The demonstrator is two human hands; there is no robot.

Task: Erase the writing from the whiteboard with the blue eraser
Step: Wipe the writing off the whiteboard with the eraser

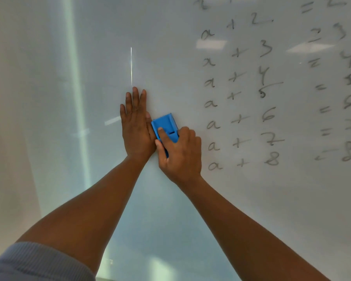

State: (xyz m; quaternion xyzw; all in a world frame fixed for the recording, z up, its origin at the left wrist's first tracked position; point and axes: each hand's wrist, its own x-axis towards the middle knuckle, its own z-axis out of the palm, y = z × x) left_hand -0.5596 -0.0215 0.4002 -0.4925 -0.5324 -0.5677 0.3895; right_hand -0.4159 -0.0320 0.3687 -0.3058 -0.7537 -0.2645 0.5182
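The whiteboard (170, 57) fills the view. Black handwritten sums (241, 118) such as "a + 6" run down its right part, with answers in a column at the far right (346, 102). My right hand (180, 155) grips the blue eraser (165, 125) against the board, index finger laid on its back, just left of the writing. My left hand (135, 126) presses flat on the board with straight fingers, right beside the eraser's left edge. The board under and left of both hands carries no writing.
A pale vertical strip of reflected light (77, 98) runs down the board's left part. Ceiling lights reflect as bright patches (211, 44) near the writing. A grey ribbed sleeve (39, 262) shows at the bottom left.
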